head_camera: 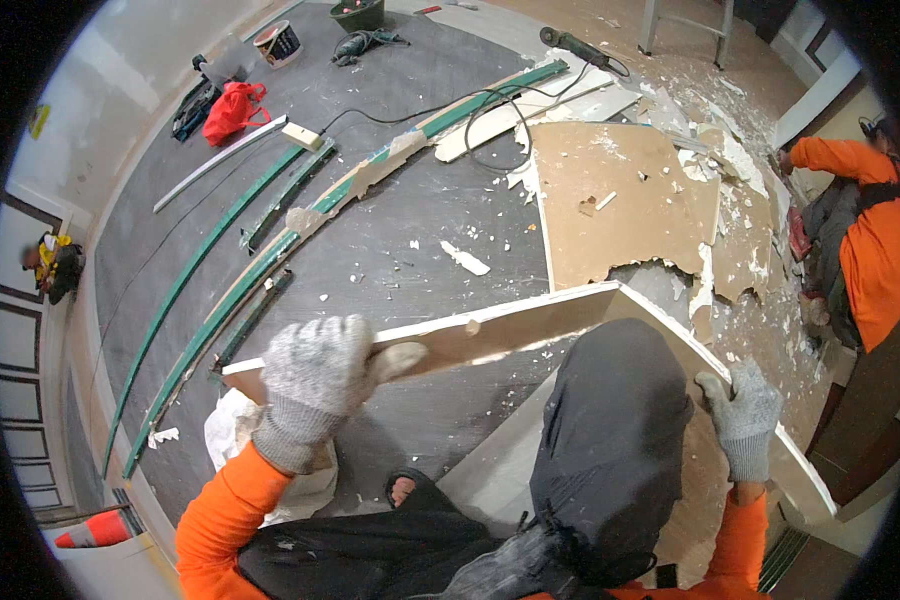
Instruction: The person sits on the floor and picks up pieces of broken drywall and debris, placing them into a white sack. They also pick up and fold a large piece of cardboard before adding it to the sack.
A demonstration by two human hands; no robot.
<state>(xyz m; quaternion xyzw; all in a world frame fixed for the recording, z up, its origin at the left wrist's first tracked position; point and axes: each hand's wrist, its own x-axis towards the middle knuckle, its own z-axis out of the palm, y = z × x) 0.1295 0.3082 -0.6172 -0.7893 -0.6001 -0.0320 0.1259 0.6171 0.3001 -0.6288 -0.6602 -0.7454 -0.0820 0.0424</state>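
My left hand [319,375], in a grey knit glove, grips the left part of a bent strip of plasterboard [495,326] with a white edge and brown paper face. The strip folds at a peak above my raised knee, and its right arm runs down to the lower right. My right hand [746,412], gloved the same way, closes on that right arm. Beyond the knee lies a large broken plasterboard sheet [622,195] with a ragged hole at its near edge. Long green metal strips [195,277] curve across the dark floor left of it.
An angle grinder [574,46] with a trailing cord lies at the far side. Plaster rubble covers the floor to the right, where a co-worker in orange [870,232] crouches. A red bag [234,112], a bucket [277,43], a stepladder [686,30] and a white sack [232,424] stand or lie around.
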